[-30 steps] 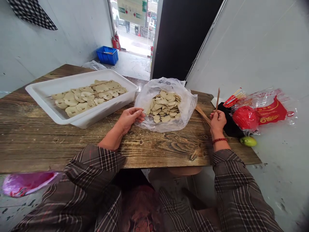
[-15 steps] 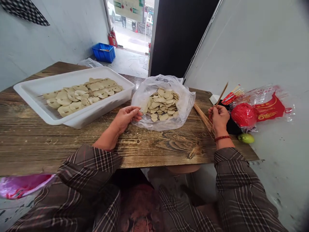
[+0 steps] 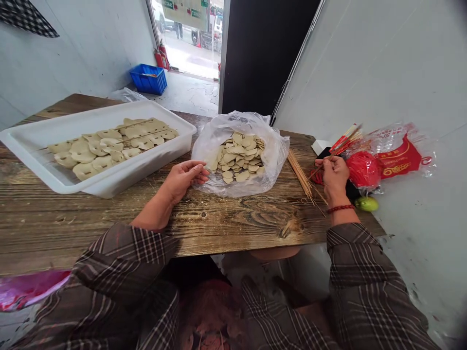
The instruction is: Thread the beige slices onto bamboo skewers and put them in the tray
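Observation:
My left hand (image 3: 184, 181) rests at the near left edge of a clear plastic bag (image 3: 279, 167), fingers loosely extended and touching the plastic. Inside the open bag lies a heap of flat, beige-green slices (image 3: 241, 158). Over at the right, my right hand (image 3: 334, 176) is closed on a thin wooden skewer, which slants up to the right and is blurred near its tip. Beside that hand, a bundle of bamboo skewers (image 3: 301, 177) lies on the wooden table (image 3: 233, 223). A white tray (image 3: 146, 160) at the left contains similar slices threaded on skewers (image 3: 105, 146).
Beyond my right hand are a red bundle (image 3: 363, 169), a red and clear plastic package (image 3: 397, 158) and a green fruit-like object (image 3: 367, 203). A blue crate (image 3: 149, 79) stands on the floor near the doorway. A purple basin (image 3: 32, 289) shows at lower left.
The skewer in my right hand has tilted from nearly upright to a slant toward the right. My left hand stays by the bag. The whole view has shifted slightly.

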Motion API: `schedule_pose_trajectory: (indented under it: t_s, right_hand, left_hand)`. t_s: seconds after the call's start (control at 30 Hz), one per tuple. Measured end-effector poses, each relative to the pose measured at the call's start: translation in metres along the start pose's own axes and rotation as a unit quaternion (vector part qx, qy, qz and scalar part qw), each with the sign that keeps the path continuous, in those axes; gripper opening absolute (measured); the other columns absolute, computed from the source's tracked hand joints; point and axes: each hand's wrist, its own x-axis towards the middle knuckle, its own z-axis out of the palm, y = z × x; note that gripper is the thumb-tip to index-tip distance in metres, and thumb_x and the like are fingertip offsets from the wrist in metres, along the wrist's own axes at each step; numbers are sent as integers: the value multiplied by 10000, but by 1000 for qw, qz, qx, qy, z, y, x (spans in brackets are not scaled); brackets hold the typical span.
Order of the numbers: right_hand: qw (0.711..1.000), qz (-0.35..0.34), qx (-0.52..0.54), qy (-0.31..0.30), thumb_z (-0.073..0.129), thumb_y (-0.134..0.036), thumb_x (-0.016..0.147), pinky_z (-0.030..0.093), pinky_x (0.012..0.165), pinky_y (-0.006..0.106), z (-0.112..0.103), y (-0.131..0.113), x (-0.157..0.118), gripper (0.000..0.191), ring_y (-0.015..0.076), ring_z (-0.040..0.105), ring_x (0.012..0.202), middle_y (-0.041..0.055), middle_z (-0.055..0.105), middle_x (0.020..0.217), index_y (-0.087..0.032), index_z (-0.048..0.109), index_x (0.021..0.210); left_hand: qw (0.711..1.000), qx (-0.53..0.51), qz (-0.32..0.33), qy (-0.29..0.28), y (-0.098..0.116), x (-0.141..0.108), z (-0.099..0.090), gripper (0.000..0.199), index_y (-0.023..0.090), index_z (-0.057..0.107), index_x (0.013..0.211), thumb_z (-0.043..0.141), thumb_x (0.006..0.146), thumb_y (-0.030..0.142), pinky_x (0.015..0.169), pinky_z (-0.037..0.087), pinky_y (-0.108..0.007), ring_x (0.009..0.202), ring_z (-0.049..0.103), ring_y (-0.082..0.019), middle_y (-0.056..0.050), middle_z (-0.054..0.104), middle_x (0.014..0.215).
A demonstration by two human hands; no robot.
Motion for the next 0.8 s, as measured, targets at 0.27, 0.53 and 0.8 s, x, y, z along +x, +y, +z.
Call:
schedule_pose_trajectory:
  t_s: [0.27,0.53,0.8]
  right_hand:
    - [992,-62,36,105,467,-411,929,584,710,341,-13,-36,-2,214,140,677,701,12,671,820,-213,508,998]
    - [977,97,75,-173,486,-471,886,507,458,215,21,-41,-79,255,105,629,541,-4,655,818,-219,506,927]
    - [971,109,-111,-184,532,-434,788,541,602,299,6,20,-61,265,186,666,711,45,680,764,-184,606,834]
  left_hand:
    - [1000,6,0,-2,1,0,0,365,126,668,972,755,700,354,578,496,-234,629,650,-135,-74,711,793]
    - [1000,1,7,-3,-3,-1,-1,383,120,659,975,755,701,370,570,496,-233,631,654,-136,-72,707,788]
    - [1000,-1,17,-15,-7,1,-3,435,112,648,989,765,693,409,575,491,-230,622,653,-126,-61,702,782]
